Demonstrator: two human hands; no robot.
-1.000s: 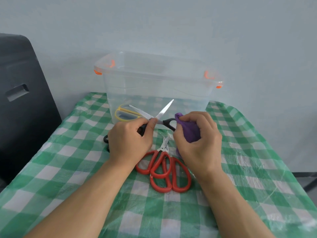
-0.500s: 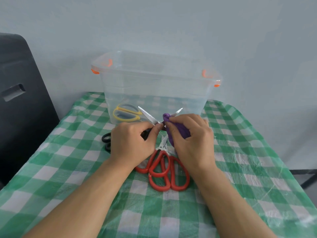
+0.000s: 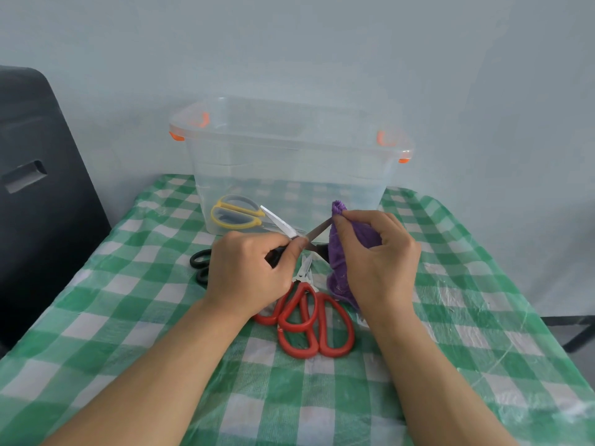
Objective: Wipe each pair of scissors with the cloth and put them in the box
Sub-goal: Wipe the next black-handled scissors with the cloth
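My left hand (image 3: 249,273) grips black-handled scissors (image 3: 283,225), their blades spread open above the table. My right hand (image 3: 375,259) pinches a purple cloth (image 3: 341,252) around the tip of the right blade. Two pairs of red-handled scissors (image 3: 314,323) lie on the tablecloth just below my hands. Another black-handled pair (image 3: 200,264) lies left of my left hand, partly hidden by it. A clear plastic box (image 3: 289,156) with orange clips stands behind; yellow-handled scissors (image 3: 236,215) lie inside it at the left.
A green-and-white checked cloth (image 3: 128,317) covers the table. A dark chair (image 3: 42,188) stands at the left, close to the table's edge. A pale wall rises right behind the box.
My right hand has moved the purple cloth up onto the right blade and along it to the tip. The open scissors have dropped lower and the blades have spread wider.
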